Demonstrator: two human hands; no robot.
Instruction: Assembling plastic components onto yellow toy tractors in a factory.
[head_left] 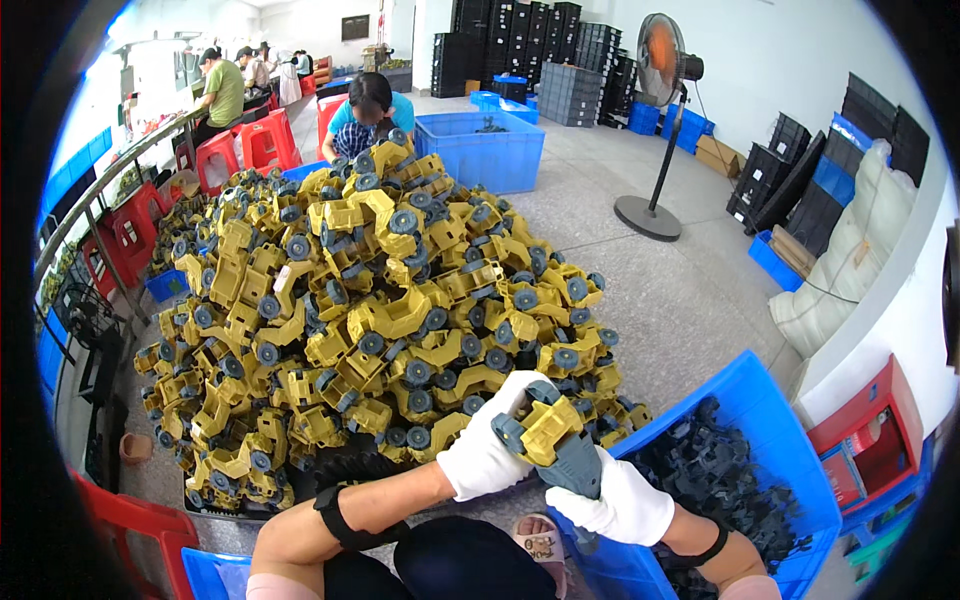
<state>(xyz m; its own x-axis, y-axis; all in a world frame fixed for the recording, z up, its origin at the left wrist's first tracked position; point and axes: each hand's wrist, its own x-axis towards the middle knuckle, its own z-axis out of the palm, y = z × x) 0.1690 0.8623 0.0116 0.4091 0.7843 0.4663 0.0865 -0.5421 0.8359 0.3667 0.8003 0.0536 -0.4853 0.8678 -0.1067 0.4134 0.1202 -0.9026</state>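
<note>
In front of my lap, a yellow toy truck body [548, 432] with dark grey wheels is between my hands. My left hand [488, 442], in a white glove, is closed around the truck's left side. A grey plastic piece [574, 468] sits against the truck's near end, and my right hand [622, 503], also gloved in white, grips it from the right. Whether the two parts are locked together cannot be seen. Beyond my hands rises a big heap of yellow toy truck bodies [370, 310]. To the right, a blue bin [752, 400] contains many dark grey plastic pieces [715, 475].
A standing fan [655, 130] is on the floor at the far right. Behind the heap sits a person [372, 120] beside another blue bin [480, 160]. Red stools [140, 525] stand at left, and a red stool [880, 425] holding small items is at right.
</note>
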